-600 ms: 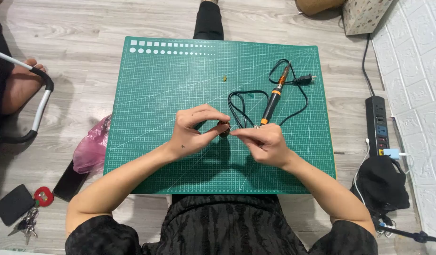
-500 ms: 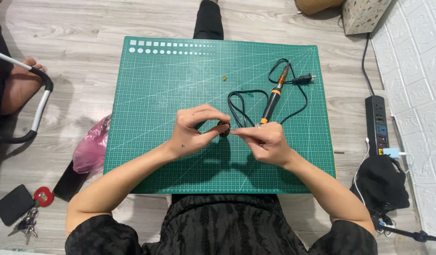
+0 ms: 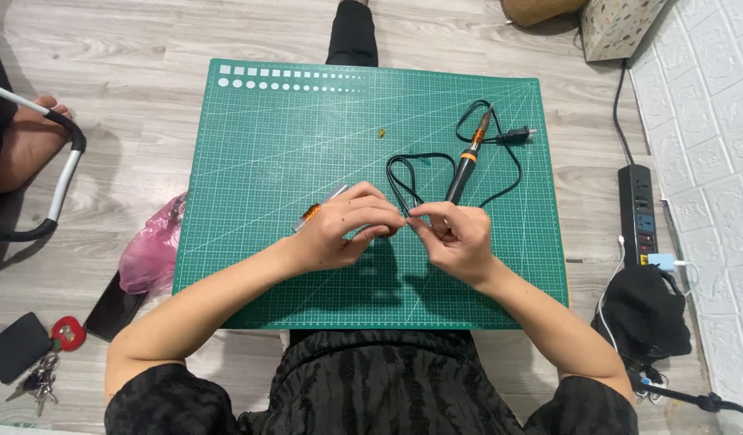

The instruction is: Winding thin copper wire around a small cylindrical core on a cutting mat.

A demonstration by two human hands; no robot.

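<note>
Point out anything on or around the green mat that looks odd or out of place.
Little stands out. The soldering iron lies unplugged, its cord looped loosely on the green mat. A tiny yellowish scrap sits alone mid-mat. Both hands, left and right, pinch something too small to identify.

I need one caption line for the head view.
Both hands, left hand and right hand, meet over a green cutting mat beside a soldering iron.

The scene is evenly and brightly lit from above, with soft, diffuse light and no harsh glare. The green cutting mat (image 3: 307,153) shows its grid lines crisply, with only a faint sheen. A soft shadow falls on the mat beneath the left hand (image 3: 339,229) and the right hand (image 3: 456,238). Focus is sharp across the centre; the wooden floor (image 3: 122,97) and white wall panels (image 3: 709,121) bow slightly at the edges from wide-angle distortion.
</note>
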